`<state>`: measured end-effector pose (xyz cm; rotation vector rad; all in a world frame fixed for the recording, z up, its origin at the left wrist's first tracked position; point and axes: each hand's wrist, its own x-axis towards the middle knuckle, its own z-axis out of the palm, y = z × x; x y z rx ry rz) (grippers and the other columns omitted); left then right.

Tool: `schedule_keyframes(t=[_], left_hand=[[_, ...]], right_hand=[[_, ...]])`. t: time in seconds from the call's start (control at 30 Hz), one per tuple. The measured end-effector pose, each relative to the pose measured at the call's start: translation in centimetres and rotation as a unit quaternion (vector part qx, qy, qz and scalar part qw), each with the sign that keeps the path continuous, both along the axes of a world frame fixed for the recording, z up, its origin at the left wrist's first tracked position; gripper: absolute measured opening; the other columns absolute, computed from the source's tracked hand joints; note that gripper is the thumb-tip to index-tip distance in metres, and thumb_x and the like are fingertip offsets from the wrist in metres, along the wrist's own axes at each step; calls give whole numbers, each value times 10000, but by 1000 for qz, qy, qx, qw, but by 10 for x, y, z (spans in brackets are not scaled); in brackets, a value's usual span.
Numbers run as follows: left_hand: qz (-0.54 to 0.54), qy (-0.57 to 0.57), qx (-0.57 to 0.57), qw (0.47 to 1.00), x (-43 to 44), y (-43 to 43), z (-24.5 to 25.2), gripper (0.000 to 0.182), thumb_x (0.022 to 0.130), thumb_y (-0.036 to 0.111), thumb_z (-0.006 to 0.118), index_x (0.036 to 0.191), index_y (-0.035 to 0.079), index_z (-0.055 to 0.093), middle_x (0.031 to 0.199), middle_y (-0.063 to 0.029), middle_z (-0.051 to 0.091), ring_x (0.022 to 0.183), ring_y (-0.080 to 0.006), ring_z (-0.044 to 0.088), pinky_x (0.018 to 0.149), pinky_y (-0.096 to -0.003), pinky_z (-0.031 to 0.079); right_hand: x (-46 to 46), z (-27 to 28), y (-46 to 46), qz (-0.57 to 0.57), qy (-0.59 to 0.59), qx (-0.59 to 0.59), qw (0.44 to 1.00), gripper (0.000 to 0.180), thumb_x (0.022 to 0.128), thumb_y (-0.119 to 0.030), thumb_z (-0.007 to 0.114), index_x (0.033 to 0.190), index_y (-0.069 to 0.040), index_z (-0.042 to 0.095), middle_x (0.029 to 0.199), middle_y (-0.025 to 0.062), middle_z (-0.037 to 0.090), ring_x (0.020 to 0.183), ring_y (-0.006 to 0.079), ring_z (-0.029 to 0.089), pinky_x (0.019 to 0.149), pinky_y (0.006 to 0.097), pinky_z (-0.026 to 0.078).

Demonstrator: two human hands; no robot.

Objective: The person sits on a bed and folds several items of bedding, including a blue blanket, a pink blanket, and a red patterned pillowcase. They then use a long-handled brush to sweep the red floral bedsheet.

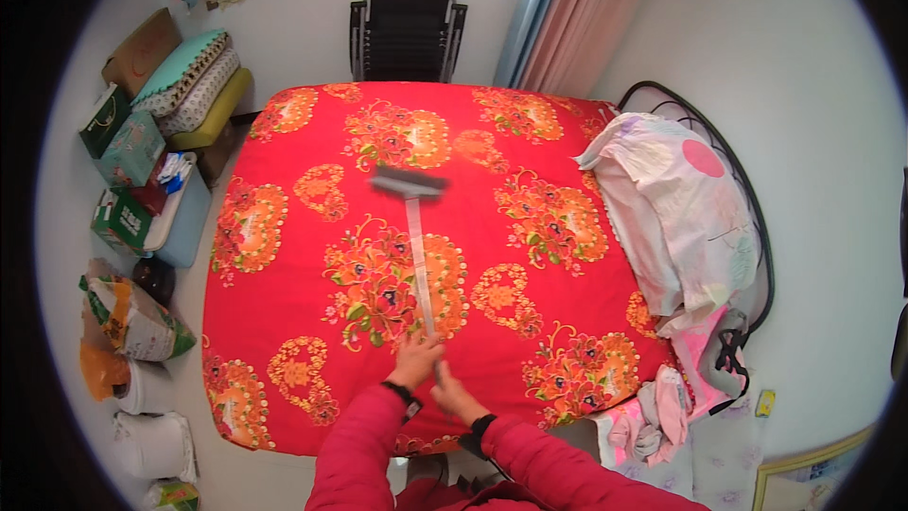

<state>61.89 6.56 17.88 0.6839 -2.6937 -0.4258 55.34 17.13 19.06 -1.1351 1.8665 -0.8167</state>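
Note:
My left hand [417, 362] grips the long, thin, light-coloured handle of a brush [410, 184]. My right hand [454, 392] is closed around the lower end of the same handle, just below and to the right of the left. The wide, dark brush head is blurred and lies over the upper middle of a bed. A red bedspread [440, 220] with orange floral and heart patterns covers the bed. Whether the bristles touch the cloth cannot be told.
Pale bedding [667, 220] is heaped at the right by a dark metal headboard [762, 248]. Crumpled pink clothing [656, 415] hangs at the lower right corner. Boxes, a storage bin [186, 220] and bags line the left wall. A black folding chair [408, 35] stands beyond the bed.

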Motion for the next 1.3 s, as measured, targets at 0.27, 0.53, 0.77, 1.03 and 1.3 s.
schedule_keyframes(t=[0.27,0.53,0.77,1.03,1.3], left_hand=[[350,-277,-1,895,249,12,-9,243,642,276,540,775,75,570,874,-77,498,974,-345,361,824,-500,243],[247,-238,30,939,237,104,35,225,611,295,580,720,99,574,822,-37,532,980,-303,381,835,-482,235],[-126,-46,-62,989,66,148,78,103,533,130,547,608,92,489,641,-45,491,768,-206,466,583,-336,382],[-367,69,-12,928,-33,248,89,39,588,90,480,625,99,474,671,-22,454,765,-183,454,540,-311,396],[-354,93,27,930,92,175,51,120,569,87,487,688,74,498,753,-53,475,817,-225,442,613,-332,411]], right_hand=[[82,49,53,344,-53,-4,937,276,671,-64,396,944,-30,377,689,195,500,629,323,501,561,386,381],[44,106,187,307,-97,42,946,327,681,-130,419,998,-53,386,710,181,495,639,318,493,583,377,379],[48,106,307,-7,-129,-13,992,377,684,-163,448,1035,-54,369,696,121,491,616,213,490,570,296,396],[82,110,339,-311,-253,-12,916,603,698,-125,477,1188,16,154,530,23,431,410,94,418,377,231,346],[180,105,270,-185,-192,140,953,580,729,-181,450,1189,8,153,598,68,494,480,140,475,437,253,384]])
